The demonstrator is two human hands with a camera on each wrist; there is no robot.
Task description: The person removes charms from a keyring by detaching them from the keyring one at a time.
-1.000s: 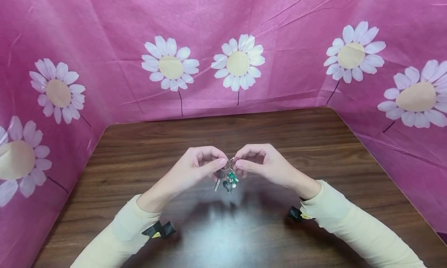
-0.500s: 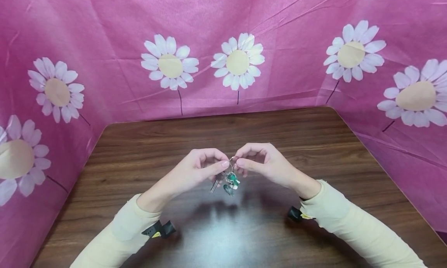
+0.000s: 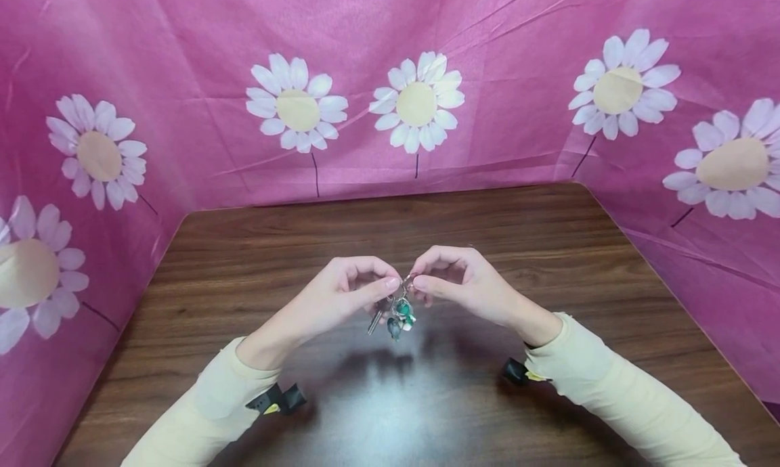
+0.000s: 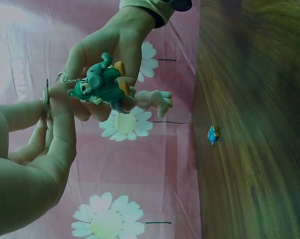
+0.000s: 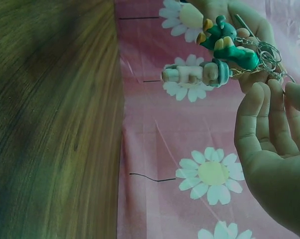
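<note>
Between my two hands hangs a key ring (image 5: pixel 269 56) made of several linked metal rings. My left hand (image 3: pixel 347 294) pinches it between thumb and index finger, and a silver key (image 3: pixel 374 321) dangles below that hand. Opposite, my right hand (image 3: pixel 472 287) pinches the ring's other side with thumb and fingertips. Small figurine charms hang from it on chains: a green one with orange feet (image 4: pixel 107 82) and a pale one with a blue-grey top (image 5: pixel 194 74). The fingers partly hide the rings in the head view.
Under my hands lies a brown wood-grain table (image 3: pixel 256 243). A small blue figurine (image 4: pixel 213 134) lies on it in the left wrist view. A pink cloth (image 3: pixel 353 20) with white daisies surrounds the back and sides.
The charms have dropped slightly and swung a little between the hands, and the key has tilted a little further. Both hands have barely moved and keep their pinch on the ring.
</note>
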